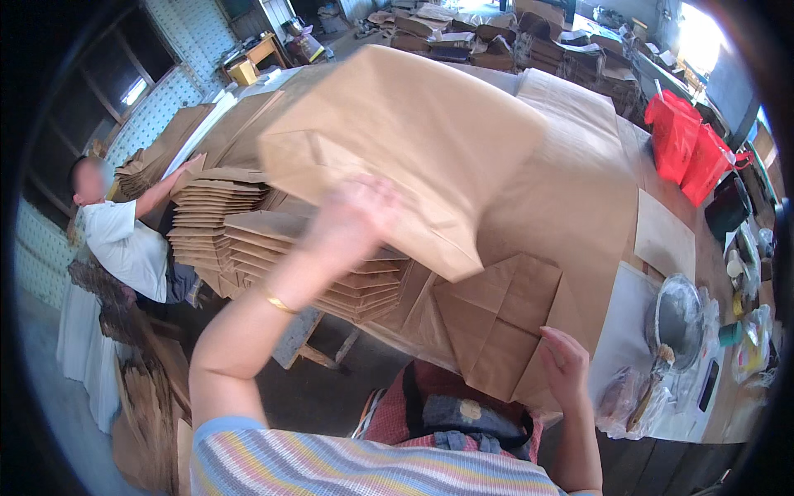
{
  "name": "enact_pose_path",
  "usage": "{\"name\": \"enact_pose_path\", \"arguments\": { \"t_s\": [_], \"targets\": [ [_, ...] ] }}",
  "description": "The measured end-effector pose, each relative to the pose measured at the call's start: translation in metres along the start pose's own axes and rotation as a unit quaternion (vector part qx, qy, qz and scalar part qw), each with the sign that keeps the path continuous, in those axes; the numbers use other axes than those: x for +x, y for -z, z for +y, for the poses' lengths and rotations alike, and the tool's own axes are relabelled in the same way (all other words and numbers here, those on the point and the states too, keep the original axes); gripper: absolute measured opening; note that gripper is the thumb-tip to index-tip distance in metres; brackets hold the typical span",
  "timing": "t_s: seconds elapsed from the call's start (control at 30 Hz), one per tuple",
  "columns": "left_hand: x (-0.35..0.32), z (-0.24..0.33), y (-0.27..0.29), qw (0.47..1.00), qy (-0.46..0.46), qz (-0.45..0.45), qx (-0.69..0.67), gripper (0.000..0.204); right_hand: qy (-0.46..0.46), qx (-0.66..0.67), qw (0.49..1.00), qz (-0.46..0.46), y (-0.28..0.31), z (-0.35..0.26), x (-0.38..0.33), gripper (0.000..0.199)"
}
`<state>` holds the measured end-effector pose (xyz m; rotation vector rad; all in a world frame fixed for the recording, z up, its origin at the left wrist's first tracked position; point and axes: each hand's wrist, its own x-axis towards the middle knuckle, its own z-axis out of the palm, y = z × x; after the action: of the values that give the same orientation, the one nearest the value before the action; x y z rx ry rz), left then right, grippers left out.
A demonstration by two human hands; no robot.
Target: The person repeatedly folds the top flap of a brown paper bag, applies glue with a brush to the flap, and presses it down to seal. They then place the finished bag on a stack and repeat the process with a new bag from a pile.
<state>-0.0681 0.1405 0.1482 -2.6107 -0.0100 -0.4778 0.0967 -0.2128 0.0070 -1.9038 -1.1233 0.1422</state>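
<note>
While the left hand [351, 217], blurred, grips a brown paper bag [405, 140] raised above the table [579, 190], its fingers' pose unreadable, the right hand [565, 362] at five o'clock presses loosely curled fingers on a folded bag [496, 322]. Bag stacks [248, 240] lie at nine o'clock.

Pastel-striped short sleeve, thin gold bangle [276, 301] on the left wrist.

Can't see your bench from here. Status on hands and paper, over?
Left hand lifting brown paper bag over the folded stack. Right hand flat on folded bag bottom. Nothing blocking.
</note>
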Motion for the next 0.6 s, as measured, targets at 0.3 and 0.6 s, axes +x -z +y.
{"name": "enact_pose_path", "arguments": {
  "t_s": [0.3,0.6],
  "targets": [
    [-0.131,-0.059,-0.008,0.958,0.149,-0.18,-0.167,0.036,0.018,-0.018,0.998,-0.055,-0.02,-0.001,0.001,0.024],
    [-0.04,0.076,0.027,0.956,0.114,-0.05,-0.265,0.042,-0.078,-0.141,0.984,-0.078,0.029,0.024,0.002,0.041]
  ]
}}
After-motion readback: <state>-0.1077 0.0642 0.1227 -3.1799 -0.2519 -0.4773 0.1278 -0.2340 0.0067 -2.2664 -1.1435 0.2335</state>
